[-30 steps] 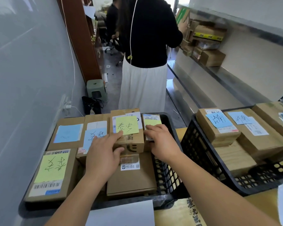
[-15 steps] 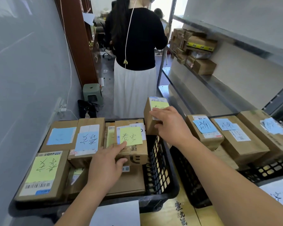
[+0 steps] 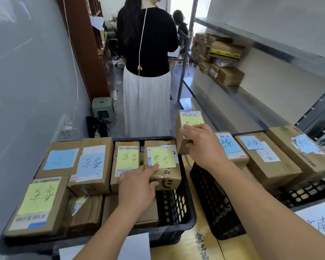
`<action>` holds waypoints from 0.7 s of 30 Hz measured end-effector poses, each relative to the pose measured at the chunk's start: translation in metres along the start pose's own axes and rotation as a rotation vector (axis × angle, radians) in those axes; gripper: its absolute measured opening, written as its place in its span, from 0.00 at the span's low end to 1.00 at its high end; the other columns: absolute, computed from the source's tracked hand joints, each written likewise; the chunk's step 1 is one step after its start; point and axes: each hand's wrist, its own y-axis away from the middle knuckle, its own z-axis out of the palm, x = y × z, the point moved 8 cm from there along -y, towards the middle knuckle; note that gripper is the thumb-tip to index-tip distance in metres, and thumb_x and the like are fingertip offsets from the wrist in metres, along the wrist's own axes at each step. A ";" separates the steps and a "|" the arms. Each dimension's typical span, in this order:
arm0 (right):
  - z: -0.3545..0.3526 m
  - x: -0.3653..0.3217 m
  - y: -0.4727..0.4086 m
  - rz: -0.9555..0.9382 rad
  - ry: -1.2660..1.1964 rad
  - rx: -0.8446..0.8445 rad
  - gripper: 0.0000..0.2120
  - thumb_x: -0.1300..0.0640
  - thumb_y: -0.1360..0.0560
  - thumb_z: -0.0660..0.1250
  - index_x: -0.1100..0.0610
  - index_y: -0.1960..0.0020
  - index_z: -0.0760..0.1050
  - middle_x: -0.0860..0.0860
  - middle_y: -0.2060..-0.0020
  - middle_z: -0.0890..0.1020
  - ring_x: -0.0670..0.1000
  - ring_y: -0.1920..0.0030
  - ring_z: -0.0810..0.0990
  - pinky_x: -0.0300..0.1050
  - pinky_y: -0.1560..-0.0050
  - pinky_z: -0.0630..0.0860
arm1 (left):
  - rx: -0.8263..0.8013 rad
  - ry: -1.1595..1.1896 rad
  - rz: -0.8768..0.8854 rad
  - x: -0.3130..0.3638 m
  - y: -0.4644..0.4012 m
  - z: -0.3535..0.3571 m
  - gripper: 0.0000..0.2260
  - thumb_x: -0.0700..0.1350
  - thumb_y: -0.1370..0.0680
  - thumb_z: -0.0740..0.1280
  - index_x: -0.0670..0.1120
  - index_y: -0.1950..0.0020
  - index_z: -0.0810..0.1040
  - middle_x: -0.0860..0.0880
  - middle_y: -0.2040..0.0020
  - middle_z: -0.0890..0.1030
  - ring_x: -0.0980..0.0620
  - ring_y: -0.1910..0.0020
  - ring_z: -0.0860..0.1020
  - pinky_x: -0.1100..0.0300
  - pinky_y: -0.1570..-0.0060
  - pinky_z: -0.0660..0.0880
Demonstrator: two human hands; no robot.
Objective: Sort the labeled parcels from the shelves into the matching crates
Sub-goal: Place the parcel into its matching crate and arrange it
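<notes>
I'm holding a small parcel (image 3: 188, 128) in my right hand (image 3: 204, 147) — fingers curled over its top, thumb at its lower side, pinching it. It's hanging in the air above the gap between the two crates, yellow note facing up.

My left hand (image 3: 137, 186) is resting on a yellow-note box (image 3: 162, 164) in the left crate (image 3: 184, 218); fingertips are lying on the note's lower edge, thumb pressing the box's front face, so it's gripping the box's near corner.

The left crate is holding more boxes: another yellow-note one (image 3: 127, 162) just beside the box I'm touching, two with blue notes (image 3: 91, 166) further left, and a big yellow-note one (image 3: 38, 201) at the near left corner.

The right crate (image 3: 210, 203) is carrying blue-note boxes (image 3: 231, 147) — all sitting side by side.

A person (image 3: 146, 59) in a black top and white skirt is standing ahead in the aisle, back to me. The shelf (image 3: 251, 94) on the right is holding a stack of parcels (image 3: 223, 61) at its far end.
</notes>
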 end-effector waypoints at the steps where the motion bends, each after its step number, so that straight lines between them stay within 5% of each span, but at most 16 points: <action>1: -0.001 0.002 0.001 -0.002 0.007 -0.001 0.27 0.66 0.22 0.67 0.48 0.27 0.74 0.44 0.26 0.73 0.49 0.28 0.65 0.53 0.32 0.70 | -0.007 -0.020 -0.007 0.002 -0.003 0.005 0.23 0.56 0.21 0.67 0.63 0.26 0.70 0.58 0.34 0.78 0.52 0.37 0.75 0.51 0.34 0.65; 10: 0.014 0.006 0.010 -0.048 -0.004 -0.046 0.27 0.65 0.22 0.67 0.48 0.25 0.72 0.43 0.27 0.73 0.49 0.28 0.64 0.51 0.30 0.69 | -0.040 -0.190 -0.076 -0.009 -0.017 0.043 0.22 0.52 0.19 0.65 0.64 0.25 0.67 0.50 0.26 0.71 0.47 0.30 0.66 0.49 0.36 0.58; 16: 0.028 0.001 0.016 -0.069 -0.024 -0.059 0.27 0.65 0.23 0.68 0.49 0.26 0.73 0.44 0.27 0.74 0.49 0.28 0.65 0.52 0.28 0.68 | 0.006 -0.252 -0.119 -0.022 -0.016 0.040 0.22 0.56 0.26 0.73 0.60 0.32 0.76 0.45 0.33 0.74 0.42 0.37 0.68 0.46 0.39 0.60; 21: 0.040 -0.016 0.019 -0.110 -0.060 -0.054 0.28 0.66 0.24 0.69 0.49 0.27 0.74 0.45 0.28 0.75 0.51 0.28 0.67 0.53 0.30 0.71 | 0.004 -0.256 -0.141 -0.035 -0.008 0.023 0.27 0.62 0.24 0.67 0.62 0.25 0.68 0.47 0.26 0.70 0.44 0.28 0.64 0.43 0.31 0.56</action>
